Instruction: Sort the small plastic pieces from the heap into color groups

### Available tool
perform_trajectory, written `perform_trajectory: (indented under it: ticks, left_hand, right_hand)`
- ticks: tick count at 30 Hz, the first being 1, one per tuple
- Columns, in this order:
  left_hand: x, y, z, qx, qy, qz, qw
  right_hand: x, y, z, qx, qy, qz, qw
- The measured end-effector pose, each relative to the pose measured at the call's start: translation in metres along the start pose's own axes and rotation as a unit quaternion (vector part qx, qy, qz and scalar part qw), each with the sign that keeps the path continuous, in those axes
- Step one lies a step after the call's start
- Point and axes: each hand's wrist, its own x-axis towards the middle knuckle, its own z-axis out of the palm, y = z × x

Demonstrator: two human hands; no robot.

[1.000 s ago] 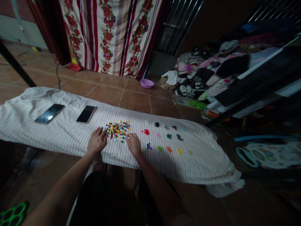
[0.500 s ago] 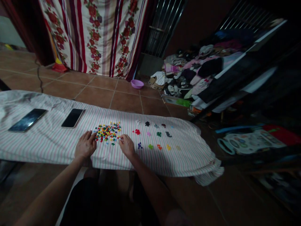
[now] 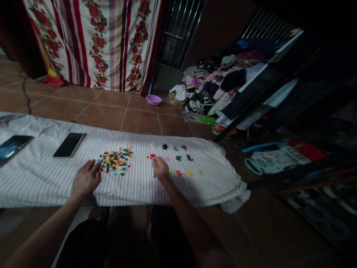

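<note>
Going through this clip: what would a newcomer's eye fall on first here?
The bright heap of small multicoloured pieces on the striped white sheet draws the eye first, with small separate clusters of pieces spread to its right. The left hand lies beside the heap, the right hand by the clusters. Behind, a red-flowered striped curtain hangs, and a heap of clothes sits at right.

Right: our right hand [image 3: 160, 168] rests among small sorted clusters of pieces [image 3: 178, 158], which crowd its way forward.
Middle: we find a gap of striped sheet [image 3: 136, 188] between that hand and the mixed pile [image 3: 115, 160].
Left: a smartphone [image 3: 68, 144] lies just beyond our left hand [image 3: 86, 179].
</note>
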Motion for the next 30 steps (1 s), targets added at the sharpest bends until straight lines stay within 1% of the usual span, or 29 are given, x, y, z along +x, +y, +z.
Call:
perform_trajectory:
  ticks: [6,10,15,19,22,25,28,30]
  left_hand:
    - [0.000,0.000,0.000,-0.026,-0.009,-0.009,1.000]
    - [0.000,-0.001,0.001,-0.031,-0.011,-0.016,0.999]
    - [-0.001,-0.005,0.005,-0.033,-0.028,-0.011,0.999]
    - [-0.001,-0.007,0.007,-0.047,-0.026,-0.018,0.998]
    - [-0.001,-0.006,0.005,-0.040,-0.025,-0.015,0.999]
    - [0.000,-0.005,0.003,-0.031,-0.024,-0.010,0.999]
    - [0.001,-0.005,0.002,-0.021,-0.020,-0.001,1.000]
    - [0.000,-0.006,0.003,-0.017,-0.024,0.002,1.000]
  right_hand:
    - [0.012,0.053,-0.035,-0.004,0.076,0.042,0.996]
    - [0.019,0.088,-0.061,-0.038,0.115,0.072,0.990]
    - [0.028,0.129,-0.092,-0.090,0.147,0.118,0.978]
    - [0.040,0.161,-0.113,-0.125,0.148,0.171,0.966]
    - [0.051,0.182,-0.125,-0.141,0.151,0.221,0.953]
    - [0.062,0.199,-0.132,-0.126,0.165,0.276,0.938]
    - [0.071,0.211,-0.136,-0.097,0.179,0.302,0.931]
    - [0.077,0.216,-0.138,-0.089,0.176,0.311,0.930]
